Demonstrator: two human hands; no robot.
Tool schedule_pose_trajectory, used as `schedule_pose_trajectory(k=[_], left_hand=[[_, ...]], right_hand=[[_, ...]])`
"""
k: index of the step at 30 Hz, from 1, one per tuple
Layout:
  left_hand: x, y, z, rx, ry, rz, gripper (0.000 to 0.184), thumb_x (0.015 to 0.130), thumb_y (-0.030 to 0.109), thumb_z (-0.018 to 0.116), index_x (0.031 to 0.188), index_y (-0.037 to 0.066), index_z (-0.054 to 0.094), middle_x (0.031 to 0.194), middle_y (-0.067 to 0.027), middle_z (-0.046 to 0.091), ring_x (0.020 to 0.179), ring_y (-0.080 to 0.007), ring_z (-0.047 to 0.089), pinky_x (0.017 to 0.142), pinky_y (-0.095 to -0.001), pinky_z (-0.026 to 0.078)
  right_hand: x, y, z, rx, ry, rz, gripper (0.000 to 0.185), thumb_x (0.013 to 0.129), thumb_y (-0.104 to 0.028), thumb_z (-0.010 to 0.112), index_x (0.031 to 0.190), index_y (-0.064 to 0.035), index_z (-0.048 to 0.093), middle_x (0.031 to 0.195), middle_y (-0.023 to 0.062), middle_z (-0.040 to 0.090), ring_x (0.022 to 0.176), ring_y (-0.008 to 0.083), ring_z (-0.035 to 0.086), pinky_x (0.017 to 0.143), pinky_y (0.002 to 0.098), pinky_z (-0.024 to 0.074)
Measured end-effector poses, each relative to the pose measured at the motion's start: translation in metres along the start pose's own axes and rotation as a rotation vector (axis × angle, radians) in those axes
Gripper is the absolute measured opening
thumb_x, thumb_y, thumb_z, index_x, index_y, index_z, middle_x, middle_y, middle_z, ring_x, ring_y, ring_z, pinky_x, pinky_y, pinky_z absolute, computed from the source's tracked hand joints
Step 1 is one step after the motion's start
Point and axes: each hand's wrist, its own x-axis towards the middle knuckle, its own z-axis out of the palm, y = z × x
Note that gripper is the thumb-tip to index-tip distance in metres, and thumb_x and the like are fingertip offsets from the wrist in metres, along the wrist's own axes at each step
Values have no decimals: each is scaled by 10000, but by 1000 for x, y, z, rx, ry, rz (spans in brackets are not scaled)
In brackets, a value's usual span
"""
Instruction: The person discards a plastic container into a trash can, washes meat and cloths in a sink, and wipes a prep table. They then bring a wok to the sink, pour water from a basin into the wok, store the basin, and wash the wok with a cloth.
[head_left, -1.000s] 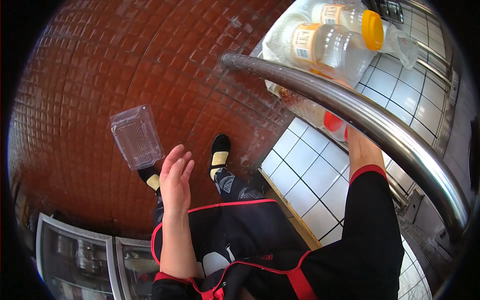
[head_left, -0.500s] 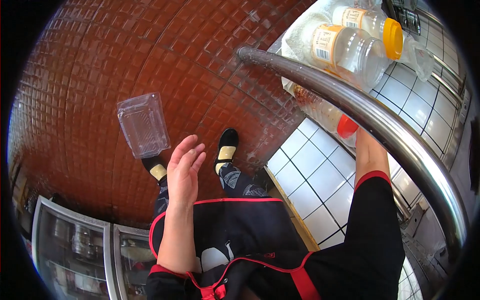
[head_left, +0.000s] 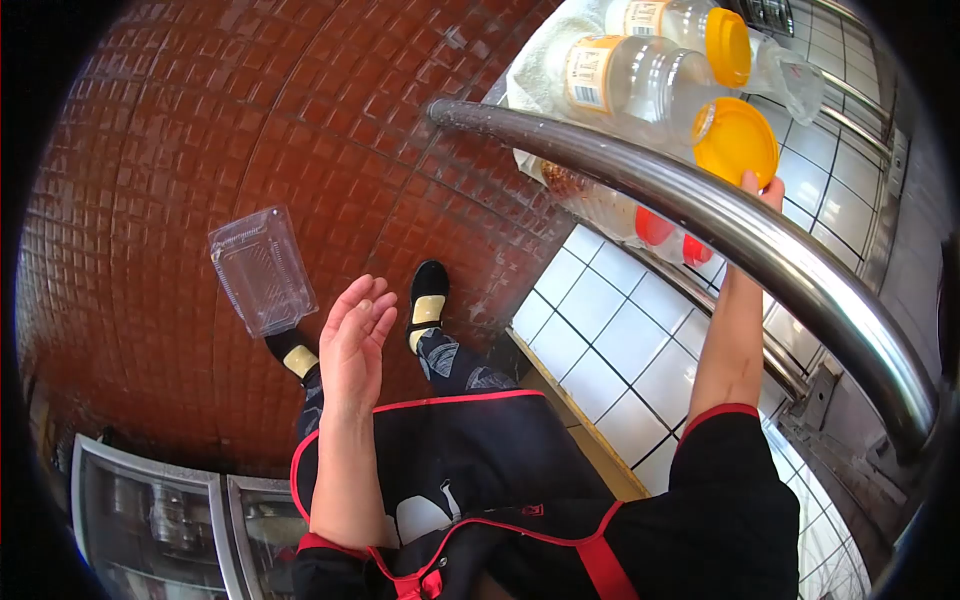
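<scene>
From afar I saw the right hand point(head_left: 771, 192) gripping the yellow lid point(head_left: 738, 143) at two o'clock, beside the clear jar point(head_left: 645, 80), where a fingertip-only edge hold risked dropping it, the left hand point(head_left: 352, 350) empty and open at eight

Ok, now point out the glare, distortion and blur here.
In the head view, bright glare streaks the steel rail and a softer sheen lies on the red floor tiles, whose rows bow; also in the head view, the corners fall to black, while the yellow lid and right hand look fairly sharp, with no obvious blur.
</scene>
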Motion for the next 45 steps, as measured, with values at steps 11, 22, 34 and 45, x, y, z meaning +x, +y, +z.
schedule_pose_trajectory(k=[11,22,34,45], left_hand=[[-12,16,-10,-65,-70,6,348,910,119,507,1226,-23,473,1189,-141,548,1048,-201,565,926,-319,457],[-28,39,-32,-147,-98,43,368,909,137,519,1237,-20,461,1200,-148,537,1065,-206,557,932,-320,457],[-44,54,-58,-255,-56,100,335,902,93,510,1219,-10,481,1180,-127,550,1028,-193,566,905,-313,457],[-67,71,-126,-343,300,437,456,878,53,496,1316,29,374,1268,-88,458,1102,-203,503,932,-350,408]], right_hand=[[-116,-191,30,-154,-145,-599,597,875,-230,568,1373,-25,311,1298,257,424,1186,363,452,1012,395,342],[-105,-172,43,-304,-270,-489,621,905,-351,514,1400,-45,297,1387,351,258,1292,442,308,1027,419,318],[-206,-195,9,-15,-207,-173,457,887,-187,552,1278,8,420,1213,142,519,1114,252,501,964,321,369],[-497,-218,223,175,-1519,661,830,792,-360,672,1404,-11,233,1356,192,408,960,213,580,661,307,518]])
